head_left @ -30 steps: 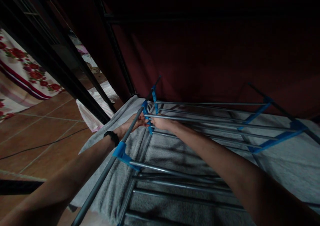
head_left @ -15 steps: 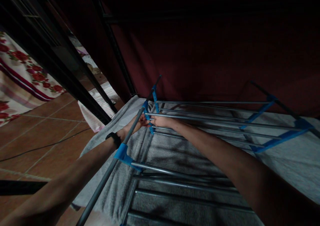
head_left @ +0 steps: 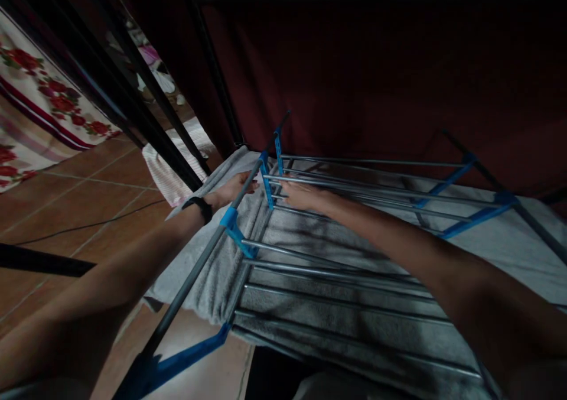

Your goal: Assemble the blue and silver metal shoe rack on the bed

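Head view. A grey metal-tube rack with blue plastic joints [head_left: 325,273] spreads from the centre toward 3 and 6 o'clock, over a grey plush blanket [head_left: 212,296]. Tubes slim, round, dully shiny, roughly parallel in each section; a narrow blue plastic bracket [head_left: 268,186] sits just off centre at 9 o'clock. Left hand [head_left: 239,188], farther toward 9 o'clock, is released: fingers loosely spread, just beside that bracket. Right hand [head_left: 303,195], at the bracket's 3 o'clock side, is among the tube ends; cannot tell whether it grasps one.
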`<state>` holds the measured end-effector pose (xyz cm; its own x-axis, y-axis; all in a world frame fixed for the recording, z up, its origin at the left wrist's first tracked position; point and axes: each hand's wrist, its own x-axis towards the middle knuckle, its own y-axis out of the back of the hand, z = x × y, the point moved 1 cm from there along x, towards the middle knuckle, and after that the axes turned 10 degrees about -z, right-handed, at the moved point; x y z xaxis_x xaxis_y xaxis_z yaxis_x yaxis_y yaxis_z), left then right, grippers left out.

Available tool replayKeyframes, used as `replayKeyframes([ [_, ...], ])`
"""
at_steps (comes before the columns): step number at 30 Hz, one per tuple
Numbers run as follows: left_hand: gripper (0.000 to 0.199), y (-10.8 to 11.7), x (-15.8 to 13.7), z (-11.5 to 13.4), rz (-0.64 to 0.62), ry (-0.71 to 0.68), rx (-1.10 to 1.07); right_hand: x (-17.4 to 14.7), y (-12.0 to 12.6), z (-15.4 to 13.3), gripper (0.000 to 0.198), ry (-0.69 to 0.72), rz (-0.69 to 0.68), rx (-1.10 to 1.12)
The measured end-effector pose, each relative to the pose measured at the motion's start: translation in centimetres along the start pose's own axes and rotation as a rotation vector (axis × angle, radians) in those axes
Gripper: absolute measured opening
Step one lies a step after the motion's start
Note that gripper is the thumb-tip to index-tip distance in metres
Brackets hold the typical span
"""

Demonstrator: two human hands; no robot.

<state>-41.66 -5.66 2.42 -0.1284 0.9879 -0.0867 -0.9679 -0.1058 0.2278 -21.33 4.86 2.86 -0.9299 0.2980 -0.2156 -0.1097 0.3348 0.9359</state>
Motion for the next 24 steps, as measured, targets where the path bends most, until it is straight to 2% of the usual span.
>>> replayKeyframes([
  [4, 0.064, 0.6, -3.8, 1.1, 0.072, 0.095, -0.021, -7.3, -0.7, 0.6, 0.068, 0.119, -0.075, -0.120],
  [8, 0.067, 1.0, -7.0, 1.5, 0.139, 0.156, -0.029, -14.8, 0.0, 2.0, 0.057, 0.148, 0.019, -0.173],
  [11, 0.059, 1.5, -7.8, 2.5, 0.197, 0.129, 0.023, -17.9, 1.5, 3.7, 0.051, 0.092, 0.130, -0.222],
  [14, 0.054, 1.7, -6.8, 4.3, 0.206, 0.099, 0.025, -18.0, 3.0, 5.2, 0.051, -0.014, 0.222, -0.257],
  [18, 0.049, 1.3, -3.5, 6.4, 0.221, 0.073, -0.001, -14.7, 4.1, 5.9, 0.050, -0.102, 0.283, -0.244],
  [21, 0.046, 1.0, -0.6, 6.5, 0.200, 0.064, -0.050, -11.6, 4.1, 5.5, 0.047, -0.115, 0.296, -0.206],
  [24, 0.045, 0.6, 1.8, 6.0, 0.208, 0.050, -0.097, -9.0, 3.8, 4.9, 0.044, -0.108, 0.236, -0.153],
])
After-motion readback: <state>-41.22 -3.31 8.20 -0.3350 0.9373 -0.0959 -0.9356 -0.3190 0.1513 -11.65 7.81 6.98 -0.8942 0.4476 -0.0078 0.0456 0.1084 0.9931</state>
